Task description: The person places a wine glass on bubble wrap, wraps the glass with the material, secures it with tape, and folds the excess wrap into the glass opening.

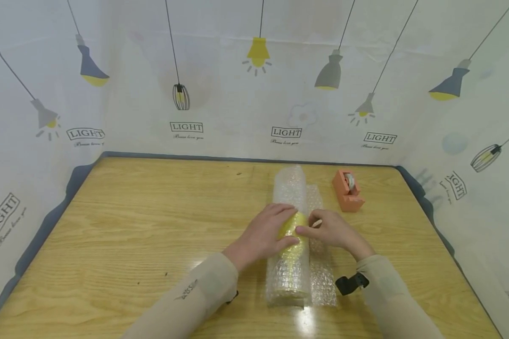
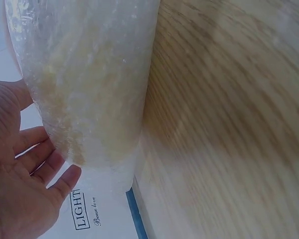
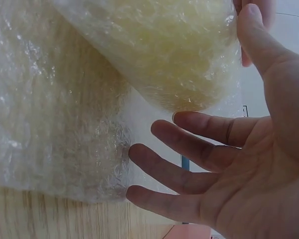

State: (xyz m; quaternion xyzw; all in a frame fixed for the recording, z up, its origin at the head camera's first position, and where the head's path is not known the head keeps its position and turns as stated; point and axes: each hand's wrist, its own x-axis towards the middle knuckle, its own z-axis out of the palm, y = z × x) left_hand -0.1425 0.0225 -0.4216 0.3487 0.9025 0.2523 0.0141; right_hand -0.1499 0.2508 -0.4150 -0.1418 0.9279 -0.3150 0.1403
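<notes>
A yellow object (image 1: 294, 233), wound in clear bubble wrap (image 1: 287, 278), lies as a long roll on the table. Its ends are covered, so its exact kind is hidden. A flat flap of the wrap (image 1: 322, 282) extends from the roll's right side. My left hand (image 1: 260, 233) rests on the roll's left and top, fingers spread, as the left wrist view also shows. On the other side, my right hand (image 1: 332, 229) has its thumb on the roll and its fingertips (image 3: 189, 119) beside it, above the flap, fingers fairly straight in the right wrist view.
An orange tape dispenser (image 1: 348, 193) with a roll of tape stands to the right, beyond my right hand. The wooden table (image 1: 152, 212) is bordered by a white cloth backdrop (image 1: 220, 94) printed with lamps. A black wrist strap (image 1: 352, 283) sits at my right cuff.
</notes>
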